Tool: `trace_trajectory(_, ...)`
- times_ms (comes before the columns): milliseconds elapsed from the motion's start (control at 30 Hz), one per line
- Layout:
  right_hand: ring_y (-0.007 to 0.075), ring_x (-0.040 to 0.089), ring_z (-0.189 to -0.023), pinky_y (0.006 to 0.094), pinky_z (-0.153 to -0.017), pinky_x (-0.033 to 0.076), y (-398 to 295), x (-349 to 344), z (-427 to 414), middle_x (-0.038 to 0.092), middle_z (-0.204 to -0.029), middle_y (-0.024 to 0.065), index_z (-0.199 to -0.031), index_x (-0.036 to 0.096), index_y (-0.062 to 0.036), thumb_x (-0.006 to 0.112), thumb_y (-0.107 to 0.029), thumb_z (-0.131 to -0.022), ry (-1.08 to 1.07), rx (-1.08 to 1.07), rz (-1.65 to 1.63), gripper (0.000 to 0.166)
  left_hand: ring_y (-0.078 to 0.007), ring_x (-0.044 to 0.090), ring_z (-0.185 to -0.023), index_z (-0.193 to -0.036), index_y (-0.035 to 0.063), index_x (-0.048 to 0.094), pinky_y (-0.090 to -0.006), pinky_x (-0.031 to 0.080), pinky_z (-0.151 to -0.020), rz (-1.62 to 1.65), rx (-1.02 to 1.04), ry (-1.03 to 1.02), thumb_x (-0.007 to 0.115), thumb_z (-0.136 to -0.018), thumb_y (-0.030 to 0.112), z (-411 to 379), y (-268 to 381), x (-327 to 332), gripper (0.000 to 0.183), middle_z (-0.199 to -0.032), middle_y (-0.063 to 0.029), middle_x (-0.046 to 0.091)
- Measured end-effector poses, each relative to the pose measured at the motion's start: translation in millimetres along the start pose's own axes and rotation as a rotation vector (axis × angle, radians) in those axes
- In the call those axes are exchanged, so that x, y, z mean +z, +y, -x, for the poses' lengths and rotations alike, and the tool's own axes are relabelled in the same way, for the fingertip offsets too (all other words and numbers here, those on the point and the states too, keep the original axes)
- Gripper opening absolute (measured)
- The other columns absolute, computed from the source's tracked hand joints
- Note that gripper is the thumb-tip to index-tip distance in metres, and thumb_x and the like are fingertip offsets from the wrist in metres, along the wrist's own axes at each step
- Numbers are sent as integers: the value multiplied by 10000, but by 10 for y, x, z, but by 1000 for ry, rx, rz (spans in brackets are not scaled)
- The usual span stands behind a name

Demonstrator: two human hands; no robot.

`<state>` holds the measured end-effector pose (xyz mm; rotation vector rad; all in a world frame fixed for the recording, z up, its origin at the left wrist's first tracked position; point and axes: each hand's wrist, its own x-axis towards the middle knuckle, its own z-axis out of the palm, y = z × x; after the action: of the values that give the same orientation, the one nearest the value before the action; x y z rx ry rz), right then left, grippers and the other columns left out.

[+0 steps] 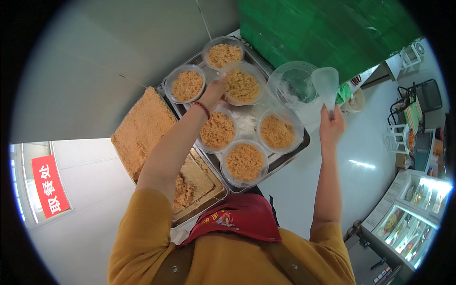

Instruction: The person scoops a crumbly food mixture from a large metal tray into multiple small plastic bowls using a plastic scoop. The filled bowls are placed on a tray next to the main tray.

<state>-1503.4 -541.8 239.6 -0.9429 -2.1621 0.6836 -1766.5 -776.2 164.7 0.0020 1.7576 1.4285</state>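
My left hand (215, 92), with a beaded bracelet at the wrist, grips the left side of a clear plastic bowl (244, 86) of crumbly orange-brown food. That bowl is over a metal tray (249, 121); whether it rests there or is raised, I cannot tell. In my right hand (333, 126) is a translucent rice paddle (325, 82), blade up, by the tray's right side. Beside the paddle, a clear plastic container (294, 83) shows whitish residue inside. More filled bowls stand about the tray, among them one at the back (224, 55) and one at the front (244, 162).
Left of the tray, a rectangular pan (203, 210) holds the same crumbly food (149, 124), partly scooped out at its near end. A grey wall panel (124, 53) and a green covering (320, 32) stand behind. To the right are a lit display fridge (402, 228) and chairs (409, 107).
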Motion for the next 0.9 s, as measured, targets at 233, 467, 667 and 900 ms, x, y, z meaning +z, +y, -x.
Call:
trace_trajectory(233,110,433,-516,285,-512,376,-166,-295,273,515,-575,77,-902,629,-6,665,-153,-841,-51,105,-97,164,-271,439,-1287,-1452,-4,280,-357,339,-1067,-325,301,135,462,-909,612,206,92,353,841,-1410,-206,430)
trace_trajectory(467,145,459,-529,328,-528,390,-1345,297,801,527,-583,93,-855,618,-6,679,-268,-850,-423,-92,-184,269,-236,460,-1216,-1489,155,216,-414,425,-994,244,339,-250,522,-959,377,1883,-138,-467,650,-1314,-95,441)
trace_trajectory(667,202,565,-666,328,-620,443,-2056,790,1939,627,-776,112,-1103,545,-42,577,-313,-932,-929,-203,-420,322,-206,562,-855,-1436,155,321,-323,498,-816,444,331,480,571,-902,193,3331,-1221,-2521,591,-1081,-101,498)
trace_trajectory(900,174,600,-635,320,-608,460,-1755,734,3132,624,-695,90,-1120,549,-34,527,-259,-933,-1390,71,25,294,-318,442,-1066,-1443,142,328,-431,405,-915,-456,120,1557,655,-862,381,5185,-2453,-3597,708,-1199,-184,427)
